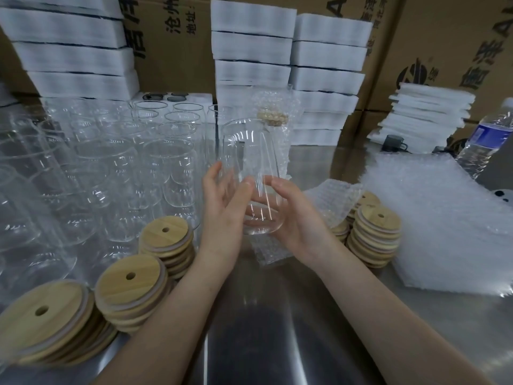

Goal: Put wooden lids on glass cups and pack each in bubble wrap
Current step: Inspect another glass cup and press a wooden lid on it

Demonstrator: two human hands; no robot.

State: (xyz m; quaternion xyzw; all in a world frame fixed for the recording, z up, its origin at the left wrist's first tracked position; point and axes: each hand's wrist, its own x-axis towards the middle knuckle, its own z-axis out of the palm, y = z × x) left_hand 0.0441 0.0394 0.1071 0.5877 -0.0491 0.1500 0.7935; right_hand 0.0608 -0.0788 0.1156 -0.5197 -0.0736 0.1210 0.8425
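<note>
I hold a clear glass cup (249, 151) upright above the steel table, with no lid on it. My right hand (297, 215) curls around its lower right side and base. My left hand (224, 207) rests against its left side with fairly straight fingers, thumb across the front. Right behind it stands a bubble-wrapped cup (277, 129) with a wooden lid inside. A small bubble wrap bag (266, 252) lies flat beneath my hands. Stacks of wooden lids (166, 234) with centre holes sit at the left, and more lids (374, 226) at the right.
Several bare glass cups (111, 162) crowd the left of the table (277, 329). A pile of bubble wrap bags (444, 212) fills the right side, with a water bottle (483, 140) and dark mug (391, 143) behind. White foam stacks (249, 51) and cardboard boxes line the back.
</note>
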